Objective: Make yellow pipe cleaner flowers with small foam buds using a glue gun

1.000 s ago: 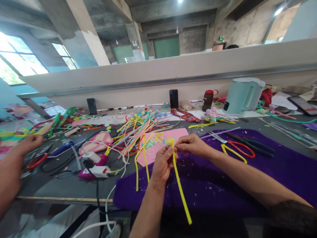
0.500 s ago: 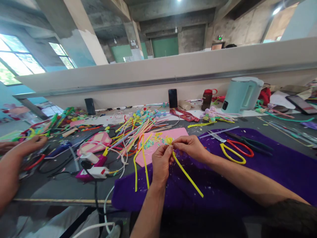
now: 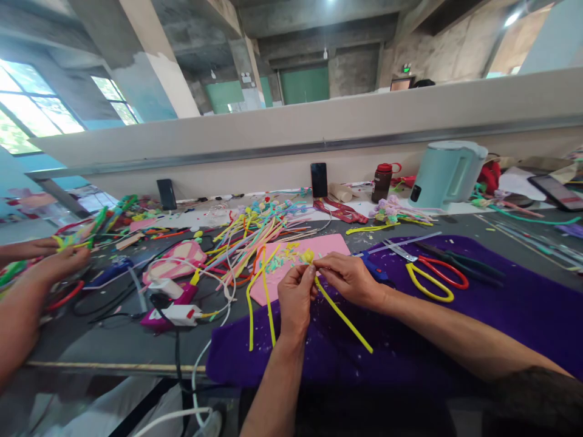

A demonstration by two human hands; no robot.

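Note:
Between both hands is a yellow pipe-cleaner flower point(image 3: 308, 255), its long stem point(image 3: 345, 317) slanting down to the right over a purple cloth point(image 3: 237, 349). My left hand point(image 3: 295, 294) pinches the flower just under its head, thumb against fingers. Close beside it, my right hand point(image 3: 348, 276) has its fingertips pressed together at the same spot; they partly hide the join. Behind the hands lies a pink sheet point(image 3: 334, 244) with small yellow and green clippings. Two loose yellow pipe cleaners point(image 3: 268, 303) hang over its left part onto the cloth.
Scissors point(image 3: 430, 282), pliers point(image 3: 464, 262) and a blue glue gun point(image 3: 374, 267) lie right of my hands. Pipe cleaners point(image 3: 255, 227) heap behind. A power strip point(image 3: 157, 320) with cables sits left, near another person's hand point(image 3: 68, 261). A kettle point(image 3: 449, 176) stands behind.
My right hand has shifted slightly at the flower, and the blue glue gun behind it shows more. At the left, the other person's hands have moved further into view with green and yellow pieces.

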